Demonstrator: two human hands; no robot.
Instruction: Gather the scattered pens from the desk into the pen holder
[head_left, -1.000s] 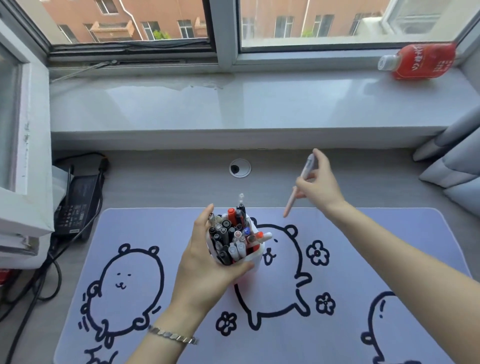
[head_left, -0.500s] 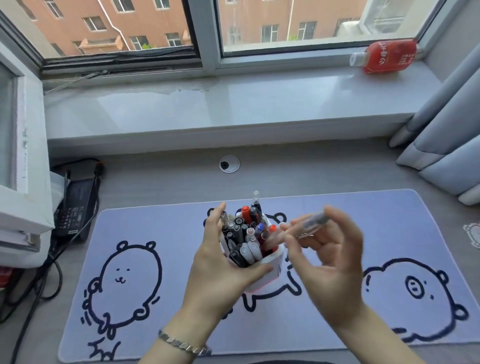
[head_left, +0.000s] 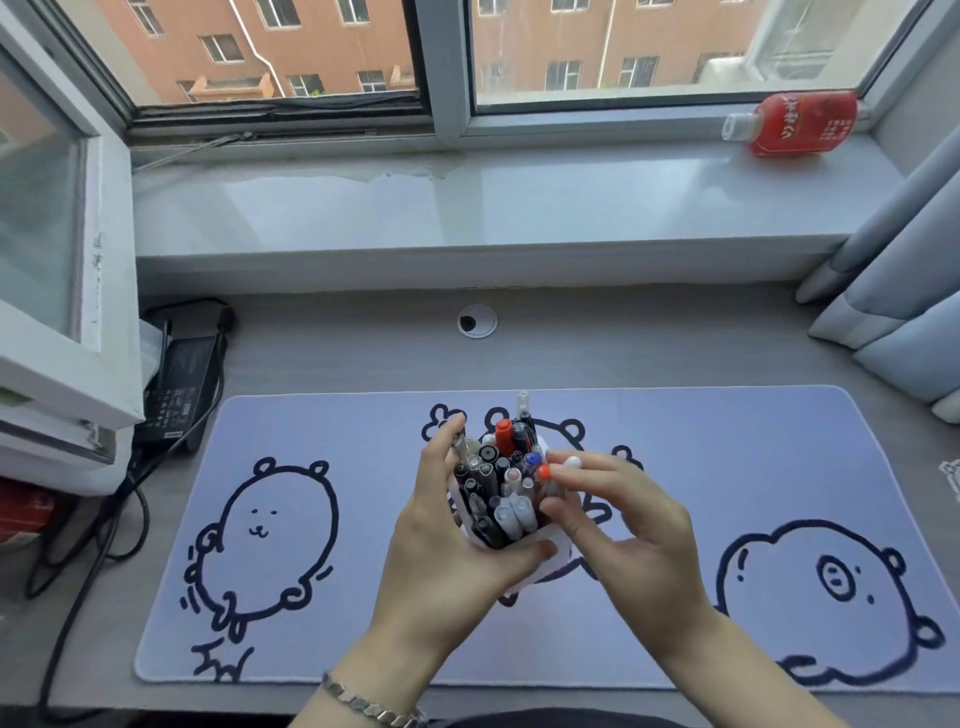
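A white pen holder packed with several pens is tilted toward me above the middle of the lilac desk mat. My left hand wraps around its left and front side, thumb across the lower rim. My right hand is at the holder's right edge. Its fingertips pinch a pale translucent pen that stands among the others inside the holder. No loose pens show on the mat or the desk.
A black power adapter with trailing cables lies at the left desk edge under an open window sash. A red bottle lies on the window sill. Grey curtains hang at the right. A cable grommet sits behind the mat.
My right hand brought the pen from the far right of the mat to the holder and set it in among the other pens. My left hand kept hold of the holder.
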